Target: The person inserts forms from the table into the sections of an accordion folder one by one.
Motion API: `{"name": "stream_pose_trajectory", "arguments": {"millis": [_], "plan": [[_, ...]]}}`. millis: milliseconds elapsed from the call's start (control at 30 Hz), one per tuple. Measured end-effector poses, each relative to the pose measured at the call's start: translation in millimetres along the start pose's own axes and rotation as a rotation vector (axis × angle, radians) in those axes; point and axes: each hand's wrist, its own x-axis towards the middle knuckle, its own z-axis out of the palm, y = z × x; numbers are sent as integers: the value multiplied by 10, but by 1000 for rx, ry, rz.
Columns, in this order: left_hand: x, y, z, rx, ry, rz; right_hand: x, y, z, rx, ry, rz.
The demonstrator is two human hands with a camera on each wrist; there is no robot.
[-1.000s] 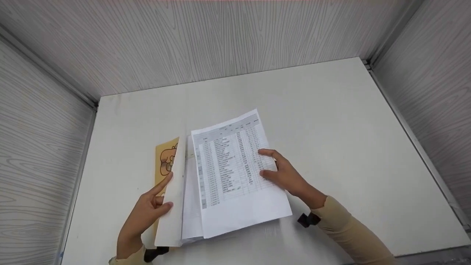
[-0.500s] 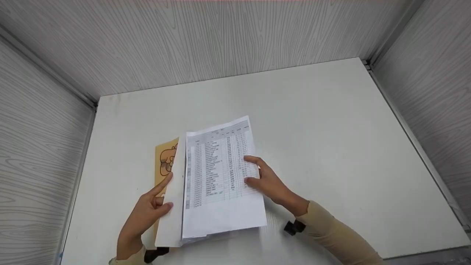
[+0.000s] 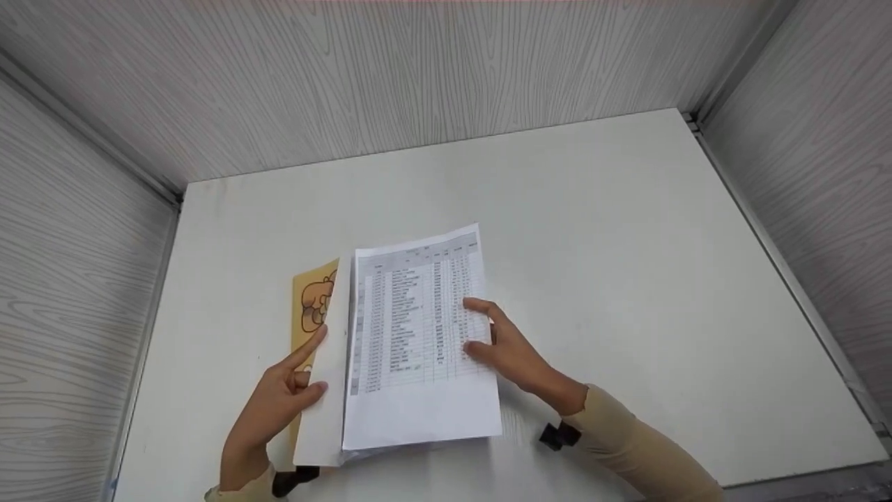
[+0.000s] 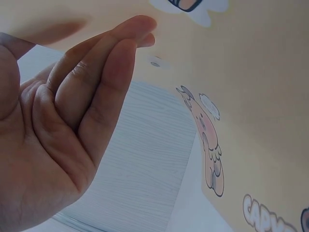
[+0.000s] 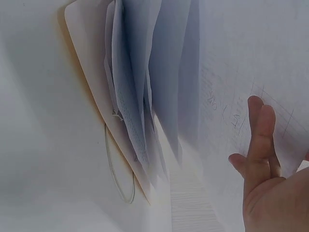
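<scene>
A yellow folder [image 3: 304, 284] with cartoon animals on its outside stands partly open on the table. My left hand [image 3: 275, 401] holds its raised cover [image 3: 326, 418], with thumb and index finger on the white inner side; the left wrist view shows other fingers behind against the yellow side. My right hand [image 3: 519, 355] grips the right edge of a printed paper sheet [image 3: 418, 411], thumb and index finger on the front, other fingers behind it. The sheet's left edge lies along the fold. Several loose papers [image 5: 166, 72] fan out inside the folder in the right wrist view.
The white table [image 3: 627, 244] is bounded by wood-grain panels at the back [image 3: 418, 70] and on both sides. A thin elastic loop [image 5: 111, 164] hangs from the folder's edge. Black wrist devices [image 3: 559, 436] sit below each hand.
My right hand has brought the printed sheet left and nearer to me, closing the gap to the folder's fold; in the last half second it barely moves. The left hand keeps its place.
</scene>
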Motion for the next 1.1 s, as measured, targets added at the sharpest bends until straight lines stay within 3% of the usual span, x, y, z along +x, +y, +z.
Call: {"name": "stream_pose_trajectory", "arguments": {"millis": [133,400,633,933,1100], "plan": [[6,6,-12,-4,-25,11,96,-8,96,-20,-31,-16],[19,7,-7,25,6,38,229,-72,289,-27,-68,-59],[21,37,0,60,38,34,290,-79,409,-150,-34,-74],[26,63,-6,54,25,18,151,-169,389,1,-96,-84],[32,67,-6,68,28,-12,185,-136,456,-6,-101,-90]]}}
